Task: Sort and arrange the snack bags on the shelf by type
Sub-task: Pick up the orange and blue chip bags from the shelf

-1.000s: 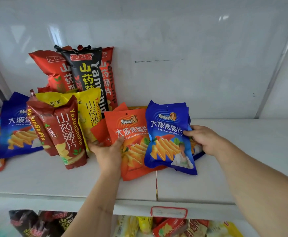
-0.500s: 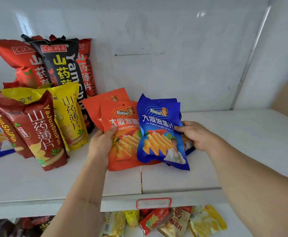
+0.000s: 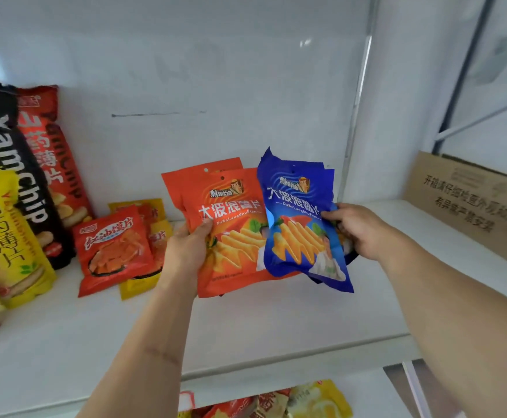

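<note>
My left hand (image 3: 187, 251) grips the left edge of a stack of orange wavy-chip bags (image 3: 231, 224), thumb on the front. Pinched at its right edge by my right hand (image 3: 356, 230), a stack of blue wavy-chip bags (image 3: 300, 218) overlaps the orange ones. Both stacks are lifted slightly above the white shelf (image 3: 276, 321). Small red bags (image 3: 115, 247) and yellow bags (image 3: 137, 285) lie on the shelf to the left. Tall yam chip bags stand at far left: yellow (image 3: 2, 236), black (image 3: 26, 188) and red (image 3: 53, 164).
A cardboard box (image 3: 469, 206) sits on the shelf at the right, beyond a white upright post (image 3: 357, 122). More snack bags (image 3: 291, 402) lie on the lower shelf. The white back wall is close behind the bags.
Both hands have carried the orange and blue stacks to the right and lifted them off the shelf. That uncovered the small red and yellow bags. The view has turned right.
</note>
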The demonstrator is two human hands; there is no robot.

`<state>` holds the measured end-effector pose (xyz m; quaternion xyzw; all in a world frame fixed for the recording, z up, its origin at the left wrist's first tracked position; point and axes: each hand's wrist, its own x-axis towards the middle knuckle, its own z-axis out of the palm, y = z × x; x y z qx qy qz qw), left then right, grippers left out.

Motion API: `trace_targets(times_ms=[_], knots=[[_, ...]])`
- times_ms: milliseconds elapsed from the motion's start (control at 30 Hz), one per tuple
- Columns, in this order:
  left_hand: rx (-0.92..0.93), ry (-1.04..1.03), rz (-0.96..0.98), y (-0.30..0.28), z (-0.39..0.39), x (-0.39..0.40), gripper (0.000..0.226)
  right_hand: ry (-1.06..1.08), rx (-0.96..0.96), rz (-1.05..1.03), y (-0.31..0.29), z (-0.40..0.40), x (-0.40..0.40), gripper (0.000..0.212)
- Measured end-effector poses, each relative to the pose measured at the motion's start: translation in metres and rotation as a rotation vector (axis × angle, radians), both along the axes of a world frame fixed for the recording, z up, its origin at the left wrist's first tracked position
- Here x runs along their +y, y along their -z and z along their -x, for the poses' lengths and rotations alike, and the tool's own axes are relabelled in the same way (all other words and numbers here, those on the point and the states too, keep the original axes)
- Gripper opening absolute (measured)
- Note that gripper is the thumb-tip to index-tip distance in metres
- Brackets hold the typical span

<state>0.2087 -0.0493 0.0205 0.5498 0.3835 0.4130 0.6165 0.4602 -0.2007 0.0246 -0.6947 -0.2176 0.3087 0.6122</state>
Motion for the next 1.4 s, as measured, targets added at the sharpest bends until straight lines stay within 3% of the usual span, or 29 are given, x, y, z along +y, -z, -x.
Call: trace_targets(times_ms=[467, 1100, 1233, 1400], knots=[[0.026, 0.038, 0.105, 0.010, -0.187, -0.118, 0.030, 0.029, 0.000, 0.080, 0.006, -0.183, -0.106, 0.017], [0.223, 0.170, 0.079, 0.032, -0.289, -0.128, 0.041, 0.130, -0.139, 0.161, 0.009, -0.269, -0.123, 0.014], [0.192, 0.149, 0.062, 0.036, -0.308, -0.134, 0.034, 0.194, -0.301, 0.218, 0.011, -0.273, -0.115, 0.025], [0.187, 0.147, 0.112, 0.036, -0.312, -0.135, 0.037, 0.196, -0.641, 0.494, 0.002, -0.267, -0.100, 0.050]])
